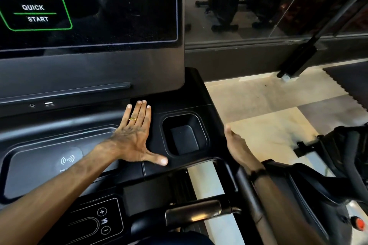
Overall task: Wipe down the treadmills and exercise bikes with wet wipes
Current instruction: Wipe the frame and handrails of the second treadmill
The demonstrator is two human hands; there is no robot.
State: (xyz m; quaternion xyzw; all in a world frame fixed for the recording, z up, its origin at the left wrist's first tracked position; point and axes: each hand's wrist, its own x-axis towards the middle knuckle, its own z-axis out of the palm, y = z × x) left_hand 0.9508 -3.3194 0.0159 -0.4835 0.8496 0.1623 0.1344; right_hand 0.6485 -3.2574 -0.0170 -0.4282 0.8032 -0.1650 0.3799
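Pretty clearly a gym. You're standing at a treadmill console (155,77) with a touchscreen (89,6) showing SPEED, MODEL and a green QUICK START button (35,13), plus a cup holder (185,135) and wireless charging pad (67,160). Exercise bikes (225,2) show in the glass wall ahead, and a rubber floor mat (350,79) lies off right.

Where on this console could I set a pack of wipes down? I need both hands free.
The cup pocket, between the left hand and the right hand, looks bare. So does the wireless charging tray left of the left forearm. The ledge below the screen is taken by that flat left hand.
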